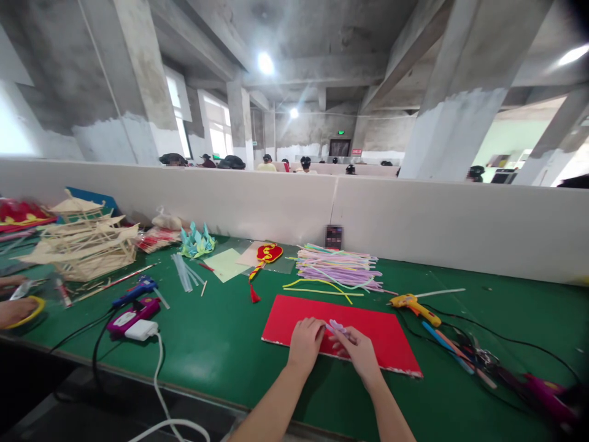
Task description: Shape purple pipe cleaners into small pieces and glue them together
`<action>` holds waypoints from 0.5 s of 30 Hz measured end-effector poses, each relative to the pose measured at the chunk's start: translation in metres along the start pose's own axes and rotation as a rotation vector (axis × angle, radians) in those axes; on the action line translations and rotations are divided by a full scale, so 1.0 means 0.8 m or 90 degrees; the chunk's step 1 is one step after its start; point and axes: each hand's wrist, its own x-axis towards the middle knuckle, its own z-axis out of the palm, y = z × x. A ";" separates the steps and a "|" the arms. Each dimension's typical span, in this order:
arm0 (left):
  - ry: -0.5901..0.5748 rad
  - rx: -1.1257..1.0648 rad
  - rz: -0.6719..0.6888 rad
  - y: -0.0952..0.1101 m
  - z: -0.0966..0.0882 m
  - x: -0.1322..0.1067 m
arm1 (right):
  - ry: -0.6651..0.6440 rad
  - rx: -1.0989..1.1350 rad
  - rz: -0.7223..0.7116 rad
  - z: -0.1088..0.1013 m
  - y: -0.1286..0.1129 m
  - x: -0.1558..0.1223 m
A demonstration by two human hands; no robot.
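Note:
Over a red board [294, 310], my left hand [306, 337] pinches one end of a bent lilac pipe cleaner [338, 326]. Its looped part sits between the fingers of my right hand [359, 353], which are closed on it. Behind the board lies a pile of pipe cleaners [338, 270], mostly purple, with pink, white and yellow ones. A few yellow stems lie loose in front of the pile. To the right of the board rests a yellow glue gun [416, 308] with a clear glue stick in its back.
The green table [207, 344] meets a white partition [230, 205]. On the left stand a wooden stick pagoda [92, 242], a blue glue gun [135, 290], a purple power strip [131, 319] with cables, and another person's hands [18, 307]. A red-and-yellow tasselled ornament [267, 255] lies behind.

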 end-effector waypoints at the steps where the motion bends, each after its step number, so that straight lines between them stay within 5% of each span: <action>1: 0.007 0.010 0.002 0.000 0.001 0.000 | -0.002 -0.005 -0.002 0.001 0.000 0.000; 15: 0.000 -0.018 -0.080 -0.002 0.006 -0.002 | -0.024 -0.110 -0.059 0.007 0.009 0.003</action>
